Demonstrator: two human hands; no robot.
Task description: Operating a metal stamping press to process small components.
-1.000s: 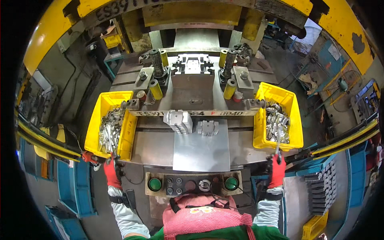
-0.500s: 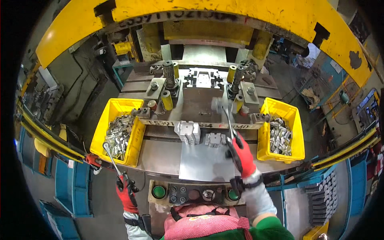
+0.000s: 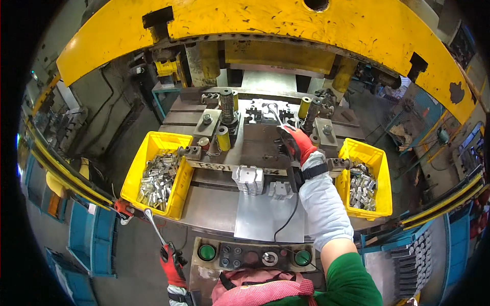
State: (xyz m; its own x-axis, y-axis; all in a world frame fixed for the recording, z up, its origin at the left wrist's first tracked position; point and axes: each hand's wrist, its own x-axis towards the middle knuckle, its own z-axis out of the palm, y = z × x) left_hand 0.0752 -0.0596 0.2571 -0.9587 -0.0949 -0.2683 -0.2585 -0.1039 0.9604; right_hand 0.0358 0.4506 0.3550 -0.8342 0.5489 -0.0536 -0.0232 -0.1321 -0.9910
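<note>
In a red glove with dark fingers, my right hand (image 3: pixel 300 145) stretches forward over the press bed. It is closed on the handle of a metal rod tool (image 3: pixel 276 114) with a rounded head, which reaches the bright die (image 3: pixel 251 115). Whether a piece sits under that head I cannot tell. Low on the left, my left hand (image 3: pixel 173 265), gloved alike, grips a similar metal rod tool (image 3: pixel 154 227) with a rounded tip, near the left yellow bin (image 3: pixel 133 173). A tall stack of silvery metal parts (image 3: pixel 248 179) and a smaller stack (image 3: pixel 279 190) stand on the front plate (image 3: pixel 255 219).
Another yellow bin (image 3: pixel 384 178) with metal pieces stands right. Guide posts (image 3: pixel 227 104) flank the die, beneath the yellow press frame (image 3: pixel 286 25). A control panel with green buttons (image 3: pixel 206 252) lies nearest me. A dark cable (image 3: pixel 293 217) hangs by my right arm.
My right hand has moved forward from the bed's front edge, bringing the tool head to the die. A blurred metal piece showed at its head before. My left hand stays low, still gripping its tool.
</note>
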